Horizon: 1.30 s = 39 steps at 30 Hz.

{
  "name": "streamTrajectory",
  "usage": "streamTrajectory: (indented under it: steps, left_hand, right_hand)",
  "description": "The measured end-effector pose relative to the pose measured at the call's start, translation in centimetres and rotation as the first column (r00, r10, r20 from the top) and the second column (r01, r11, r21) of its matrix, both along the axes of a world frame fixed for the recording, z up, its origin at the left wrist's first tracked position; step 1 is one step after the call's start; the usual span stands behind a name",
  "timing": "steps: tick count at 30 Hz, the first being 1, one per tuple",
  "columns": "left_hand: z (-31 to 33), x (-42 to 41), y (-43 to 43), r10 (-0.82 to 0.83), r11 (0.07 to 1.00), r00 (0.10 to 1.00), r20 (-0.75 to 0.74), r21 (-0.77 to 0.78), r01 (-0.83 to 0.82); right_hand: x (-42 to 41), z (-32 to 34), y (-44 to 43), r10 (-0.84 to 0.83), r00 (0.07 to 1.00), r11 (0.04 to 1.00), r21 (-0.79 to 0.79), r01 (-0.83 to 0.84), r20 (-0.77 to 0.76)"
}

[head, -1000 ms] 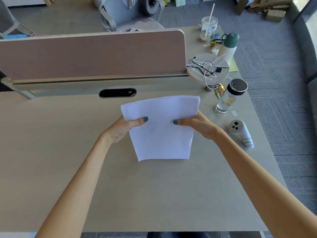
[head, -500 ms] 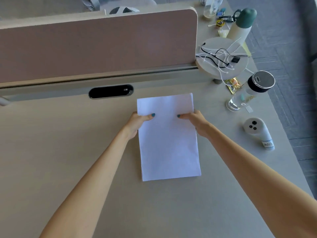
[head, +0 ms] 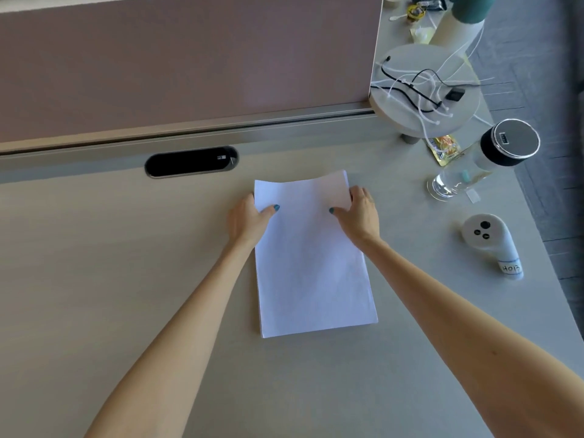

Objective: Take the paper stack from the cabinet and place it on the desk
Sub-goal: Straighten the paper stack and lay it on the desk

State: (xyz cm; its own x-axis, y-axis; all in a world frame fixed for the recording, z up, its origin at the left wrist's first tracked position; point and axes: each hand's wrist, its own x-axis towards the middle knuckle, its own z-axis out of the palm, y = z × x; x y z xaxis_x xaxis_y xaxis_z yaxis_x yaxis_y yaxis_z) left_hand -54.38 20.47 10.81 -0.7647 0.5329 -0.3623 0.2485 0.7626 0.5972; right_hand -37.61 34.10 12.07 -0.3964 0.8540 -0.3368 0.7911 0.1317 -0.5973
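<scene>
paper stack (head: 311, 263) flat on desk (head: 126, 279) | long axis toward divider | both hands gripping far corners

The surface (head: 110, 279) lies bare to the left of the paper stack (head: 311, 263) and in front of it. Behind stands the partition panel (head: 189, 64). To the right stand a clear bottle (head: 480, 159), a white handheld device (head: 489, 241) and a round cable-strewn stand (head: 425, 93).
</scene>
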Motion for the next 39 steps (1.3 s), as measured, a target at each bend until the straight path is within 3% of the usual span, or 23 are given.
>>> streamTrajectory:
  steps: [4, 8, 12, 15, 19, 32, 39]
  left_hand:
    - [0.4, 1.0, 0.1, 0.085, 0.996, 0.983, -0.164, -0.026, -0.091]
    - [0.3, 2.2, -0.3, 0.101, 0.994, 0.942, -0.319, 0.001, -0.107]
    - [0.2, 3.5, -0.7, -0.159, 0.983, 0.859, -0.487, 0.001, 0.183]
    - [-0.8, 4.4, -1.1, -0.441, 0.887, 0.748, -0.497, -0.112, 0.449]
    - [-2.5, 5.0, -1.5, -0.573, 0.817, 0.651, -0.498, -0.282, 0.503]
    - [-3.0, 5.2, -1.3, -0.598, 0.802, 0.645, -0.476, -0.35, 0.485]
    - [-1.3, 7.7, -4.1, -0.486, 0.872, 0.732, -0.478, -0.217, 0.438]
  right_hand:
    - [0.5, -0.6, -0.2, -0.016, 1.0, 0.994, 0.107, 0.016, -0.001]
    - [0.8, -0.3, -0.8, 0.104, 0.994, 0.948, 0.3, -0.108, 0.03]
    - [1.0, 0.3, -1.9, 0.276, 0.956, 0.845, 0.449, -0.29, 0.099]
    - [1.2, -0.8, -2.3, 0.443, 0.88, 0.76, 0.449, -0.471, 0.173]
    - [1.8, -2.7, -2.3, 0.542, 0.803, 0.689, 0.416, -0.593, 0.247]
    - [2.2, -4.4, -2.3, 0.519, 0.81, 0.673, 0.454, -0.585, 0.274]
    - [5.2, -2.2, -4.8, 0.556, 0.791, 0.638, 0.478, -0.604, 0.256]
